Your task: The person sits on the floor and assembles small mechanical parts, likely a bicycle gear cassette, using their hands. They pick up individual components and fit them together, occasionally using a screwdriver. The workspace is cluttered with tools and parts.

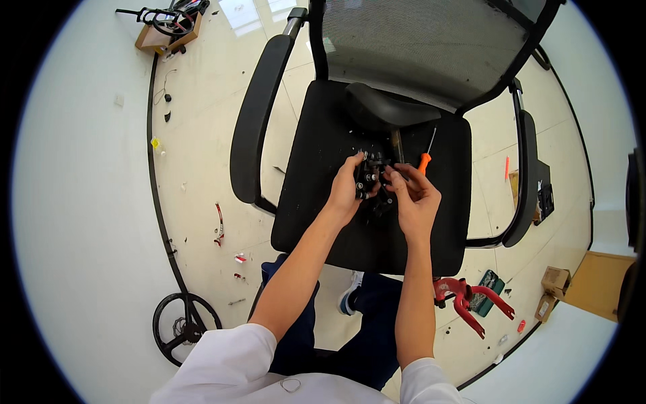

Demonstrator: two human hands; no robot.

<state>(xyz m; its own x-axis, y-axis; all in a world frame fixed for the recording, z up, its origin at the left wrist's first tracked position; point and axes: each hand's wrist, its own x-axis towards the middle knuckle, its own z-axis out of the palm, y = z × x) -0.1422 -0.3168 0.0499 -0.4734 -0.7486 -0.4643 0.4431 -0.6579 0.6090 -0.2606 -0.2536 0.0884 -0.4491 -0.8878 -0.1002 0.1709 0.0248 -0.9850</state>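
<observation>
Above the seat of a black office chair (316,215), my left hand (346,185) is closed around a small black mechanical part with silver bolt heads (368,178). My right hand (416,198) meets the part's right side, thumb and fingertips pinched together; what lies between them is too small to make out. Just beyond the hands, a black bicycle saddle (387,108) rests on the seat, its post (397,145) pointing toward me. To the right of the post lies a screwdriver with an orange handle (424,161). More dark pieces below the part are hard to tell apart.
Armrests (259,121) flank the seat, and a mesh backrest (417,40) rises behind. On the floor are a red fork-like frame part (464,296), a green case (486,293), a black spoked wheel (161,330), cardboard boxes (556,281) and several scattered small parts.
</observation>
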